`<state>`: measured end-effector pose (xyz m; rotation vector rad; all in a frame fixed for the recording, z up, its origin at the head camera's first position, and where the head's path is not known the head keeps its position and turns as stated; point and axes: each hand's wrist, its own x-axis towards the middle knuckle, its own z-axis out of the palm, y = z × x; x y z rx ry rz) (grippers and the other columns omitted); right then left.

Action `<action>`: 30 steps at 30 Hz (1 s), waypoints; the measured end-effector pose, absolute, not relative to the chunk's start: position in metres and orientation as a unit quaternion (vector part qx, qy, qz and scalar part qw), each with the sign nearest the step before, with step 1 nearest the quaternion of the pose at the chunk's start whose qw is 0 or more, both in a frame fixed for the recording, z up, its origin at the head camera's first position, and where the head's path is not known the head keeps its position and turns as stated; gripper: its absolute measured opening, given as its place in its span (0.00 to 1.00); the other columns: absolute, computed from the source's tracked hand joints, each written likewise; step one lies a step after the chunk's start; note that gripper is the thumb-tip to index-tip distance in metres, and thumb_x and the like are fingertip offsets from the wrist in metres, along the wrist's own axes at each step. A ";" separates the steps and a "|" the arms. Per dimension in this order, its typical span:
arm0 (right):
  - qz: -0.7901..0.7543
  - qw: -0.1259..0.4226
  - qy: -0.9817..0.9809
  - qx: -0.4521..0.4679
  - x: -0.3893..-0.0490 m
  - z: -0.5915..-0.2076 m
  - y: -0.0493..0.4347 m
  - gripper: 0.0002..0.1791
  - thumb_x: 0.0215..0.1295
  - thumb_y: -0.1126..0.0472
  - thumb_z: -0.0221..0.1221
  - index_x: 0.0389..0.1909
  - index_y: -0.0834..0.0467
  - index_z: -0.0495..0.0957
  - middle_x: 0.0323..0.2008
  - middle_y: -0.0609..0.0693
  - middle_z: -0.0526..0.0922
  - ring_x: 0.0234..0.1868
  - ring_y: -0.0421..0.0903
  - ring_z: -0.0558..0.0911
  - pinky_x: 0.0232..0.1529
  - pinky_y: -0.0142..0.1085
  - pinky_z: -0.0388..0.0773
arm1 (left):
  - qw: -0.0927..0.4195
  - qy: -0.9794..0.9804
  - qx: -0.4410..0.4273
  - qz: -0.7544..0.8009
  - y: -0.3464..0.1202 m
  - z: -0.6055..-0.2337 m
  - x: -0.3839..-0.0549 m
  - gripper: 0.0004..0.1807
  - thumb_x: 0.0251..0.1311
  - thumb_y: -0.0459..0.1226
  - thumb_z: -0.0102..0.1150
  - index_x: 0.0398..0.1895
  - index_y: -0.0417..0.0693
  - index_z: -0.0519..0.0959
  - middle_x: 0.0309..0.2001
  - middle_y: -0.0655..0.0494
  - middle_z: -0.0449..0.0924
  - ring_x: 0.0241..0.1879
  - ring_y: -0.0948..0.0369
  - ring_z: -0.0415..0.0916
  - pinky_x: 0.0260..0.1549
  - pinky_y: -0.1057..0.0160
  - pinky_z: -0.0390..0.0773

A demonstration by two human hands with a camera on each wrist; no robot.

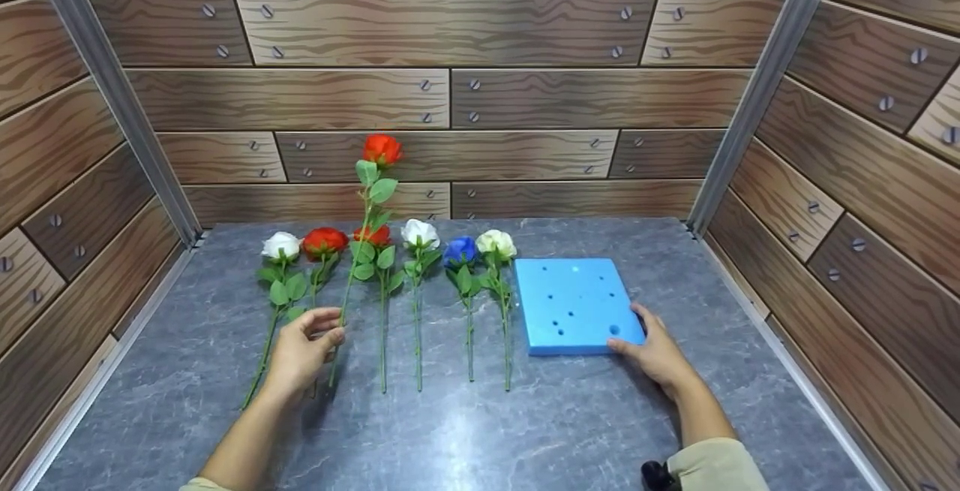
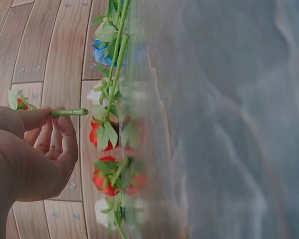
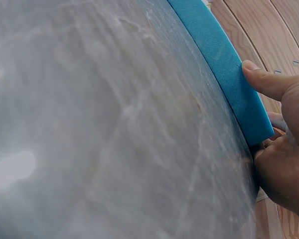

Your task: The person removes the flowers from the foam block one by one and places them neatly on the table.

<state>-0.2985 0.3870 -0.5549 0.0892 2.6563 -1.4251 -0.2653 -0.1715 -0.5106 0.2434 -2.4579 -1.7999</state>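
My left hand (image 1: 304, 352) pinches the green stem of a red artificial rose (image 1: 382, 149) between thumb and fingers. That rose stands raised and tilted slightly, its bloom above the row on the table; in the left wrist view the cut end of its stem (image 2: 70, 112) juts past the fingertips. On the right, my right hand (image 1: 654, 348) grips the near right corner of a blue foam block (image 1: 585, 311), thumb on the front edge and fingers along the side. Several small holes and one larger hole (image 1: 614, 329) pierce its top. In the right wrist view the thumb presses the foam's side face (image 3: 229, 74).
Left of the block lies a row of artificial roses: a white one (image 1: 281, 245), a red one (image 1: 325, 242), another red (image 1: 373, 236), a white (image 1: 420, 233), a blue (image 1: 460, 251) and a cream one (image 1: 496, 243). Wood-patterned walls (image 1: 450, 29) enclose the grey table (image 1: 450, 438).
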 end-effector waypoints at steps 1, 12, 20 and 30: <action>-0.472 0.063 0.879 0.030 -0.299 -0.555 0.387 0.60 0.62 0.41 0.67 0.81 0.55 0.38 0.80 0.66 0.35 0.80 0.70 0.40 0.78 0.66 0.44 | 0.043 -0.805 0.081 -0.586 -0.173 -0.511 -0.265 0.20 0.66 0.32 0.62 0.61 0.44 0.78 0.56 0.41 0.82 0.44 0.60 0.86 0.36 0.64 0.86; -0.469 0.071 0.879 0.037 -0.299 -0.554 0.386 0.62 0.61 0.39 0.67 0.81 0.54 0.36 0.80 0.66 0.35 0.80 0.69 0.40 0.78 0.66 0.46 | 0.042 -0.813 0.091 -0.574 -0.196 -0.509 -0.257 0.22 0.67 0.32 0.61 0.63 0.41 0.76 0.58 0.38 0.80 0.39 0.66 0.83 0.31 0.69 0.81; -0.466 0.071 0.881 0.043 -0.299 -0.553 0.386 0.62 0.60 0.39 0.68 0.81 0.54 0.36 0.80 0.67 0.35 0.80 0.70 0.41 0.77 0.66 0.45 | 0.037 -0.811 0.093 -0.576 -0.211 -0.509 -0.254 0.23 0.67 0.32 0.62 0.64 0.40 0.75 0.58 0.39 0.81 0.41 0.65 0.84 0.32 0.69 0.83; -0.468 0.067 0.881 0.036 -0.299 -0.555 0.386 0.61 0.61 0.40 0.67 0.81 0.55 0.37 0.80 0.67 0.38 0.80 0.69 0.42 0.78 0.65 0.46 | 0.027 -0.825 0.095 -0.556 -0.234 -0.507 -0.249 0.24 0.67 0.34 0.61 0.65 0.38 0.74 0.60 0.37 0.80 0.41 0.63 0.85 0.35 0.67 0.85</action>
